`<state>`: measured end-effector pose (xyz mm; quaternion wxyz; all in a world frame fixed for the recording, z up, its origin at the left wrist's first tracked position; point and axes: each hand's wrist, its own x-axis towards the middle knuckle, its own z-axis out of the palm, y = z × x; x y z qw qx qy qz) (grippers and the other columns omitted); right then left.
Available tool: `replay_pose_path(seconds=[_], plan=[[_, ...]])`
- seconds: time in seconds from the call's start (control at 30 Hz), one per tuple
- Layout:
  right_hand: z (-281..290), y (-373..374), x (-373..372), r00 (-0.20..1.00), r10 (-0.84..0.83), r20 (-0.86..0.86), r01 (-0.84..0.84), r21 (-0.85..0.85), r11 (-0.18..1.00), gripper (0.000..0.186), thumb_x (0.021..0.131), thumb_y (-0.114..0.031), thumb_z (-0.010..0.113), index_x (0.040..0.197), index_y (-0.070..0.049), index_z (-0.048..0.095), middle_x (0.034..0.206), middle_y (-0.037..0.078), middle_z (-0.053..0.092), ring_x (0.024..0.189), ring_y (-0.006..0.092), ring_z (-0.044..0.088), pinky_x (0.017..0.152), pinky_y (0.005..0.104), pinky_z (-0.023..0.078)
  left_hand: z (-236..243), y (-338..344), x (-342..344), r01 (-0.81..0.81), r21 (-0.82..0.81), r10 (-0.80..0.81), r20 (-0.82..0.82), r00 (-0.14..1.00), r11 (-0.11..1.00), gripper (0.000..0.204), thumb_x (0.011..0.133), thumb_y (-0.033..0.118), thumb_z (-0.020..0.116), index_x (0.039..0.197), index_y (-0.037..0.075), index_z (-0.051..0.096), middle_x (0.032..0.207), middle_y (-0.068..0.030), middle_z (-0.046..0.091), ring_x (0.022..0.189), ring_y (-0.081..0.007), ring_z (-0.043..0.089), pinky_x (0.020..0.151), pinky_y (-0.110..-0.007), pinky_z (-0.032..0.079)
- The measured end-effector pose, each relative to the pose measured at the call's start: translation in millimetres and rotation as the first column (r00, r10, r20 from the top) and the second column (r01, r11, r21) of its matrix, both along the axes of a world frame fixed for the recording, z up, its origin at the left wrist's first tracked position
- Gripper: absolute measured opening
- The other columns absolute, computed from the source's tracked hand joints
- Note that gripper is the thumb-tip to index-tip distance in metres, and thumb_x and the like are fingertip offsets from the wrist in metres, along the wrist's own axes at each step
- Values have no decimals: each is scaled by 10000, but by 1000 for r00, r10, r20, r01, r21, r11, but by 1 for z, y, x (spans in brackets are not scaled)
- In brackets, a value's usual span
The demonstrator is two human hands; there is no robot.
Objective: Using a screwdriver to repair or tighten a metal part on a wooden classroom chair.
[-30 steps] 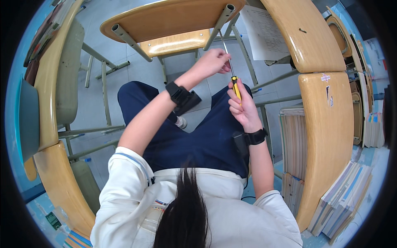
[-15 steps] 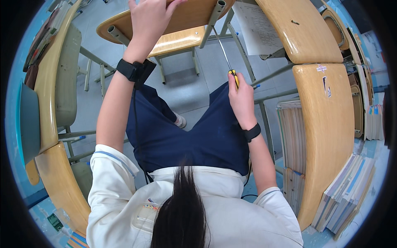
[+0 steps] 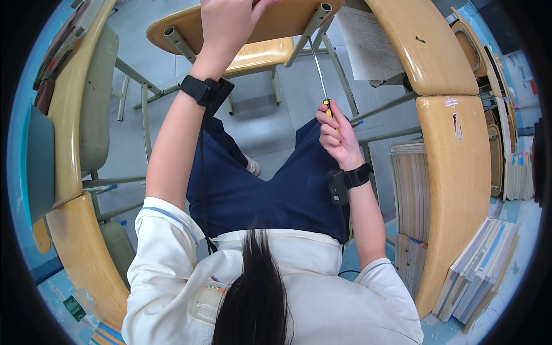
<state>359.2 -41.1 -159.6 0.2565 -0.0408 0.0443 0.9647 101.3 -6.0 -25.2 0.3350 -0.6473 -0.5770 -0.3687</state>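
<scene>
A curved wooden chair panel (image 3: 270, 22) with two open-ended metal tubes is at the top of the head view. My left hand (image 3: 227, 26) grips this panel, its thumb stretched along the wood; the upper edge of the picture cuts off the other fingers. In my right hand (image 3: 340, 137) is a screwdriver (image 3: 319, 72) with a yellow and black handle, my fingers wrapped round it. Its long shaft points up and away, the tip beside the panel's right-hand tube (image 3: 309, 33). Whether the tip touches a screw cannot be made out.
Wooden desks (image 3: 457, 201) flank me at the right, with books (image 3: 411, 190) beneath and more books (image 3: 477, 270) stacked outside. On the left are a chair (image 3: 98, 109), another desk (image 3: 86, 253) and a teal bin (image 3: 37, 167). A wooden seat (image 3: 261, 54) stands beyond the panel.
My right hand has rolled over, bringing its curled fingers and the box on its wristband into view. The chair panel, my left hand and the screwdriver appear slightly farther right.
</scene>
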Motion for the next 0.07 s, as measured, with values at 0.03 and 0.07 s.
replay_pose_path(seconds=[0.03,0.07], plan=[[2,0,0,984,-21,178,-3,134,991,242,963,-281,364,961,-46,426,617,7,327,356,51,220,272,189,190,0,0,0,-8,-5,8,-3,1000,1000,289,754,332,628,662,71,544,646,-85,551,678,-264,531,773,-395,369],[7,-1,-1,936,-66,346,-30,265,964,226,964,-281,359,969,-66,429,616,2,322,355,50,222,272,188,195,-1,0,-2,-8,-9,8,8,1000,1000,286,753,334,629,672,72,547,652,-83,555,687,-263,533,778,-399,368]])
